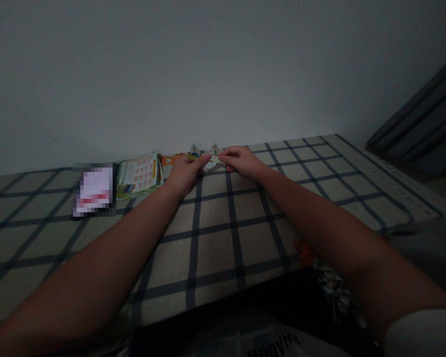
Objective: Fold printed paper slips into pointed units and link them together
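Observation:
A small piece of folded printed paper (211, 164) is held between my two hands, near the far side of the checked cloth (215, 213). My left hand (184, 171) pinches its left side with thumb and fingers. On the other side, the thumb and fingertips of my right hand (241, 159) are closed on the paper's right edge. Two pointed paper tips rise just behind the fingers; whether they belong to the same piece I cannot tell. My fingers hide part of the folds, and the light is dim.
Left of my hands lies a stack of printed sheets (139, 174), beside a blurred-out device with a bright screen (95, 188). A pale wall (215, 74) stands behind the cloth. Folded paper pieces (334, 292) lie low by my right forearm. A dark curtain (427, 109) hangs at right.

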`<move>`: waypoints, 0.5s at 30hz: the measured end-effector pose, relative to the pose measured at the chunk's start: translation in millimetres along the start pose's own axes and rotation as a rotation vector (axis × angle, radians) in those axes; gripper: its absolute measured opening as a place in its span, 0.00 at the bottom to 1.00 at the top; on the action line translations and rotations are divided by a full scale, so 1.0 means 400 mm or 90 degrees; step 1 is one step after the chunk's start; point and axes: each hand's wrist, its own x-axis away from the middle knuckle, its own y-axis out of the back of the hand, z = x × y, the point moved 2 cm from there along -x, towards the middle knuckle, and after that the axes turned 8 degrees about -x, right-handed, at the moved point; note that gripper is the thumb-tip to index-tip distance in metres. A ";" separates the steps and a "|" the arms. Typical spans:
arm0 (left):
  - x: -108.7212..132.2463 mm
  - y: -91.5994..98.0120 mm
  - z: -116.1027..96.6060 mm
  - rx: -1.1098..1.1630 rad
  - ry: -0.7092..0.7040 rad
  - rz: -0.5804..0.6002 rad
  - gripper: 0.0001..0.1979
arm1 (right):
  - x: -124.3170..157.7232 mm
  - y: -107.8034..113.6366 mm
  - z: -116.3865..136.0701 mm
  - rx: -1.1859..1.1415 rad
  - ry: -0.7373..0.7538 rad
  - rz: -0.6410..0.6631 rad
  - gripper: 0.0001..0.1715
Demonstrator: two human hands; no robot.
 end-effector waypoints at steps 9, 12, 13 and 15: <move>0.004 -0.003 -0.013 -0.006 0.010 -0.014 0.23 | 0.001 -0.005 0.002 0.014 -0.007 -0.009 0.07; 0.009 0.000 -0.015 -0.063 0.015 0.003 0.25 | 0.002 -0.007 -0.004 0.004 -0.016 0.014 0.08; 0.011 0.001 -0.017 -0.079 0.010 0.007 0.25 | 0.002 -0.007 -0.006 -0.002 -0.014 0.023 0.07; 0.014 0.001 -0.020 -0.098 -0.006 0.012 0.26 | 0.002 -0.008 -0.008 -0.007 -0.008 0.036 0.06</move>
